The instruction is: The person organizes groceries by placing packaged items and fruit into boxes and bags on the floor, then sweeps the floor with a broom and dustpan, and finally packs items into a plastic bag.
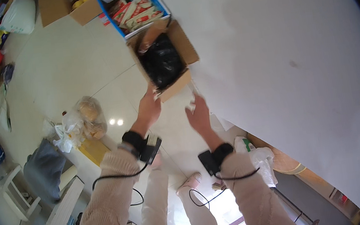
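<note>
An open cardboard box (188, 44) stands on the tiled floor in front of me, with a black plastic bag (163, 61) inside it. My left hand (148, 106) is at the box's near left corner, its fingertips at the cardboard; whether they grip it cannot be told. Just short of the near flap, my right hand (198, 115) is held with its fingers apart and nothing in it. Touching the far side of that box is a blue-edged box (113, 19) holding red and white packets (139, 12).
Beyond stands another cardboard box (55, 9) with yellow items. Clear bags with round items (90, 115) lie left, near a white chair (14, 189). A large white surface (280, 48) borders the right side. Black cables hang from both wrists.
</note>
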`<action>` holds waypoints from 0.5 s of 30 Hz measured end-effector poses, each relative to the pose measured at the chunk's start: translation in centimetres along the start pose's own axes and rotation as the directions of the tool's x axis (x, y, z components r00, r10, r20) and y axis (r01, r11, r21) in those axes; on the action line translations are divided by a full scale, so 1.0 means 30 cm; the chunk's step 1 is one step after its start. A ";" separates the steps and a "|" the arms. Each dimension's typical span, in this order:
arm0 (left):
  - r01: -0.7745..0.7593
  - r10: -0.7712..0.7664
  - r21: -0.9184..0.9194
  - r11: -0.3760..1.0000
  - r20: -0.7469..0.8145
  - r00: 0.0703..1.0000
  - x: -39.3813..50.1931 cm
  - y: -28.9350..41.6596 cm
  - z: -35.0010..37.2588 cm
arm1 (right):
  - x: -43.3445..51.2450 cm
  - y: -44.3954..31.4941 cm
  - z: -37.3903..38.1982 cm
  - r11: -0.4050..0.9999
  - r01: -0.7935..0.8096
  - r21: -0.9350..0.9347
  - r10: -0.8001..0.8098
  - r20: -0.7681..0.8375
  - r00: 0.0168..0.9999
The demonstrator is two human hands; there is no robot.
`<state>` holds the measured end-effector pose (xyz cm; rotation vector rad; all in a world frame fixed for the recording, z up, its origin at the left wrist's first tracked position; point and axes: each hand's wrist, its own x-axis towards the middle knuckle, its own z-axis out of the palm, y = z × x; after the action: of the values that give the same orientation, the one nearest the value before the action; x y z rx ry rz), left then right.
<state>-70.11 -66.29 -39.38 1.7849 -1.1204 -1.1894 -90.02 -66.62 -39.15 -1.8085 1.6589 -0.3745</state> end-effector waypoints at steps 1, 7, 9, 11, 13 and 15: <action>0.038 -0.040 0.060 0.997 0.033 0.999 -0.057 -0.011 0.008 | -0.085 0.031 -0.012 0.994 -0.045 0.103 0.040 0.048 0.998; 0.146 -0.132 -0.033 0.989 0.265 0.955 -0.385 -0.017 0.139 | -0.453 0.233 -0.192 0.915 -0.348 0.202 0.338 0.087 0.937; 0.169 -0.146 -0.035 0.985 0.356 0.923 -0.466 -0.010 0.204 | -0.499 0.334 -0.257 0.916 -0.383 0.117 0.385 0.007 0.923; 0.145 -0.120 -0.035 0.989 0.396 0.910 -0.531 0.012 0.287 | -0.513 0.439 -0.337 0.866 -0.501 0.012 0.501 -0.019 0.865; 0.116 -0.093 -0.028 0.993 0.422 0.902 -0.596 0.039 0.366 | -0.517 0.537 -0.420 0.819 -0.554 0.149 0.564 -0.032 0.825; 0.079 -0.057 -0.034 0.996 0.430 0.901 -0.625 0.071 0.452 | -0.502 0.613 -0.479 0.774 -0.562 0.293 0.607 -0.087 0.790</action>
<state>-87.22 -50.98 -35.76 1.5731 -1.2628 -1.6958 -115.46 -55.75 -36.72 -1.0100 2.0900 -0.4455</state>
